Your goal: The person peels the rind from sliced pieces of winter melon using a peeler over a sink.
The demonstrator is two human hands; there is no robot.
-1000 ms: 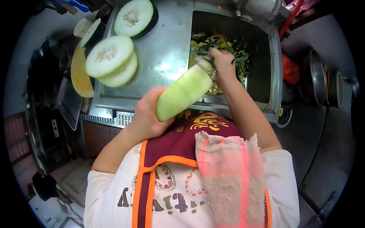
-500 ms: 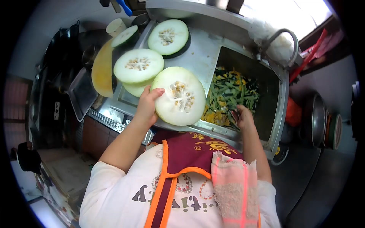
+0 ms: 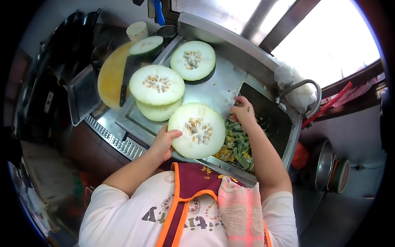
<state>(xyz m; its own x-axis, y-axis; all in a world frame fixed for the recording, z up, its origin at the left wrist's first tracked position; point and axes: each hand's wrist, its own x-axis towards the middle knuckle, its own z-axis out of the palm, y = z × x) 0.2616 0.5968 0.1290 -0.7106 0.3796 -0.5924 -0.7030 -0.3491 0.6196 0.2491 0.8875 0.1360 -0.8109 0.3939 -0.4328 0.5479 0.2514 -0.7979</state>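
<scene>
My left hand point(image 3: 163, 143) grips the left edge of a round, peeled melon slice point(image 3: 198, 130), its seedy cut face turned up. My right hand point(image 3: 243, 111) is over the upper left edge of the sink, with its fingers bent around a small tool that is mostly hidden. Left of the held slice, a pale slice point(image 3: 157, 84) rests on another peeled slice point(image 3: 158, 110). Farther back on the metal counter lies a slice point(image 3: 193, 60) with dark green rind. Green and yellow peelings point(image 3: 236, 144) lie in the sink point(image 3: 276, 127).
A yellow cutting board point(image 3: 111, 78) holds a large knife point(image 3: 126, 80) and a melon piece point(image 3: 146, 45). An empty metal tray point(image 3: 83, 95) is at the left. The faucet point(image 3: 314, 88) stands behind the sink, beside a plastic bag point(image 3: 293, 82). Metal bowls point(image 3: 323, 166) stand at the right.
The melon slice, first tilted with its green side showing, now has its cut face up in my left hand. My right hand has moved from low over the peelings up to the sink's left edge.
</scene>
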